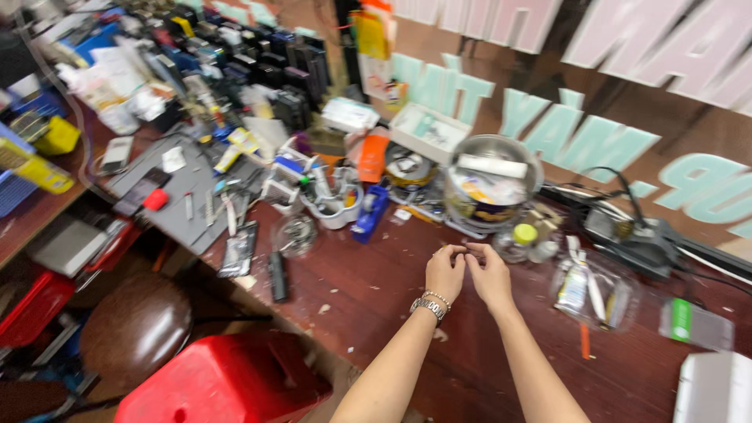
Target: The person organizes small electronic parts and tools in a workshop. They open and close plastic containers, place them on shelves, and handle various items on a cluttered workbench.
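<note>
We look down at our two bare hands, held together above a dark red wooden tabletop (376,290). Our left hand (445,272), with a metal watch (429,307) on the wrist, and our right hand (489,274) meet at the fingertips, pinching something too small and blurred to identify; we cannot tell what each grip holds. Just beyond them sit a small bottle with a yellow cap (523,235) and a round metal tin (492,180), amid crowded tools and boxes. A red plastic stool (227,384) stands below. Fine work like this likely goes best with wrists steady and hands kept over the tabletop.
</note>
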